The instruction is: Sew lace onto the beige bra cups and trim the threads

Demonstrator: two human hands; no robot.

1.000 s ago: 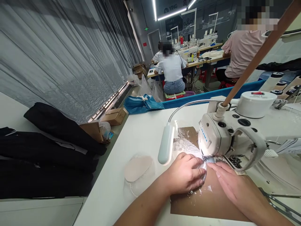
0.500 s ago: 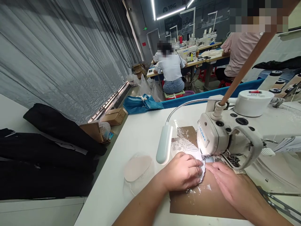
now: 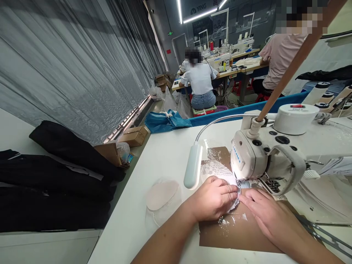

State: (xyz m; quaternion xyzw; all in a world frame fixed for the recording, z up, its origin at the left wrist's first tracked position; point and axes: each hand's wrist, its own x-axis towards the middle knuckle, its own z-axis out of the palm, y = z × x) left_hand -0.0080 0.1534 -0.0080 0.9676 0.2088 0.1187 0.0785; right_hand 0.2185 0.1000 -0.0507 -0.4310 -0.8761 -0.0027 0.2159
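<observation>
A white lace fabric piece [image 3: 216,169] lies at the front of a white sewing machine [image 3: 249,157], its near edge running beneath the machine head. My left hand [image 3: 216,198] is closed over the lace, fingers bent and pressed together on it beside the needle area. From the right, my right hand [image 3: 260,205] meets the lace edge, thumb and forefinger tips closed at it close to the left fingertips. The needle and presser foot are mostly hidden. Under both hands is a brown board [image 3: 220,236] with shiny clear tape on it.
A pale green lamp [image 3: 193,167] on a bendy metal neck hangs just left of the machine. Pale oval cup pieces [image 3: 162,196] lie on the white table [image 3: 132,220]. Dark garments [image 3: 55,183] are at far left. Two people sit at machines further back.
The lace edge has shifted in toward the needle, with less of it showing past my left fingers. My right fingertips have moved slightly left, closer to the left hand.
</observation>
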